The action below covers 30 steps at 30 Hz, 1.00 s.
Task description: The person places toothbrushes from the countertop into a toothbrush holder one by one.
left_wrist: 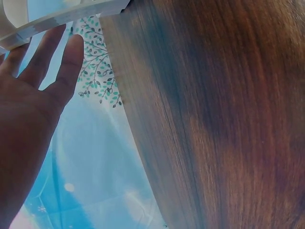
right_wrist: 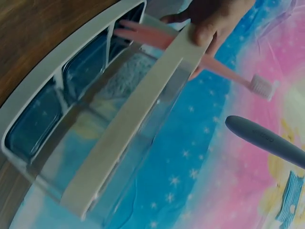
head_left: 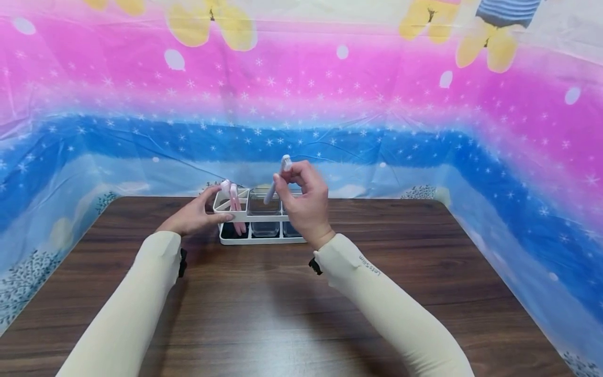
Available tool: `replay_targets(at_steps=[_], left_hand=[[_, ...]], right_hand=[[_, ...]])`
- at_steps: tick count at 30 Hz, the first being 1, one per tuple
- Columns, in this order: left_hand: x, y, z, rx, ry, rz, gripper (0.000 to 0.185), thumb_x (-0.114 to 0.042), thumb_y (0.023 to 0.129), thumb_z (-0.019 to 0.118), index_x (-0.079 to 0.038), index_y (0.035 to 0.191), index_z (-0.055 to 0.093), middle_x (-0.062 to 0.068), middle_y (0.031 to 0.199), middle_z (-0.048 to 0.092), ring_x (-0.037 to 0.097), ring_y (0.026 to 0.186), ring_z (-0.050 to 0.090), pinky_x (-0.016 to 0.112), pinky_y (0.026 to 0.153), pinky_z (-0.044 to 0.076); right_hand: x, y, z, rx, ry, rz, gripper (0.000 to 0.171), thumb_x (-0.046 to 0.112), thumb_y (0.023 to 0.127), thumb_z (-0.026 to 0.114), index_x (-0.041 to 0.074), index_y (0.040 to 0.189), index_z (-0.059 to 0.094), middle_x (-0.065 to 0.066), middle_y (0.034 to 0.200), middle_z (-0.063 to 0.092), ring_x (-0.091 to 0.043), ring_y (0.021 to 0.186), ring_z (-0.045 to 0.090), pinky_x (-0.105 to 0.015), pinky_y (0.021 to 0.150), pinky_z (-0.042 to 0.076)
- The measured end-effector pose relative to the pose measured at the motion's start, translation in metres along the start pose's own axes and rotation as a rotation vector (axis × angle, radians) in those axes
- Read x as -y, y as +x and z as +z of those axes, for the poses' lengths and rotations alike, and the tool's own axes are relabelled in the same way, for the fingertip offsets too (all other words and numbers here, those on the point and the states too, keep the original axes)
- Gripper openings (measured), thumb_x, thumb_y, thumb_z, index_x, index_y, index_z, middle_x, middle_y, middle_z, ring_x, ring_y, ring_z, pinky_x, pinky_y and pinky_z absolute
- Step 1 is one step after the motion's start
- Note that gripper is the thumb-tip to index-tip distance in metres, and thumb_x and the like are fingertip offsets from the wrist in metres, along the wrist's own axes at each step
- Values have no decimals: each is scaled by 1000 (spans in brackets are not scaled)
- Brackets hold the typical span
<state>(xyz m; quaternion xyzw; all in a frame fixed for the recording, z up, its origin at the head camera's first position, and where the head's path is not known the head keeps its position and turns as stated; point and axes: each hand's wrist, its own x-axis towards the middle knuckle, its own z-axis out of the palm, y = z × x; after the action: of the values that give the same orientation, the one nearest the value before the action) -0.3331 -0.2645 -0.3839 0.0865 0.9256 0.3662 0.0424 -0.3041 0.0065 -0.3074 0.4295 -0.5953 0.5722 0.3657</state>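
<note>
A white rack with clear compartments stands at the far middle of the brown table. Pink toothbrushes lean in its left compartment. My right hand pinches a grey-lilac toothbrush by its upper part, tilted, with the lower end over the middle compartment. My left hand rests against the rack's left end with straight fingers and the thumb on its bar. The right wrist view looks along the rack's bar, with a pink toothbrush and the grey toothbrush beyond it.
A pink and blue plastic sheet walls in the table at the back and both sides. The table's left edge runs close beside my left hand. Bare wood lies between the rack and me.
</note>
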Motion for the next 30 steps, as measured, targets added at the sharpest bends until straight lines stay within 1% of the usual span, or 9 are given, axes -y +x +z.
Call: replay_targets(at_steps=[5,8,14,16,23,30], left_hand=[[0,0,0,2,5,-2,105,-62,78,65,-14,152,7,27,147,26,46,128,34,64,98,28],[0,0,0,4,15,-4,105,-62,79,65,-14,152,7,27,147,25,46,128,32,64,99,28],[0,0,-1,7,7,-8,106,-62,78,65,-14,152,7,28,146,26,46,127,34,65,98,28],[-1,0,-1,8,-1,-15,106,-63,77,66,-15,153,7,28,146,27,46,127,35,65,98,28],[-2,-1,0,15,-30,-32,108,-64,76,66,-17,153,6,28,143,31,45,125,38,63,98,30],[-1,-1,0,15,-39,-40,108,-64,76,66,-18,153,6,28,144,30,44,126,37,63,99,29]], right_hand=[[-3,-4,14,15,7,-8,10,-4,87,64,-4,91,56,-12,89,56,-21,79,59,-31,75,54],[-4,-6,21,31,-19,-2,10,-6,86,65,-4,91,56,-12,89,56,-21,79,60,-29,75,53],[-1,-5,30,46,-56,24,12,-10,84,64,-7,92,56,-18,87,57,-28,77,61,-30,75,54],[-3,-5,32,50,-66,40,12,-10,84,64,-8,93,56,-19,88,57,-29,78,61,-31,75,54],[-26,-13,44,93,-94,130,10,1,88,65,-3,94,58,-13,91,58,-20,81,60,-24,77,51],[-38,-20,54,184,-143,266,10,8,91,64,3,97,59,-6,92,58,-11,82,59,-19,76,50]])
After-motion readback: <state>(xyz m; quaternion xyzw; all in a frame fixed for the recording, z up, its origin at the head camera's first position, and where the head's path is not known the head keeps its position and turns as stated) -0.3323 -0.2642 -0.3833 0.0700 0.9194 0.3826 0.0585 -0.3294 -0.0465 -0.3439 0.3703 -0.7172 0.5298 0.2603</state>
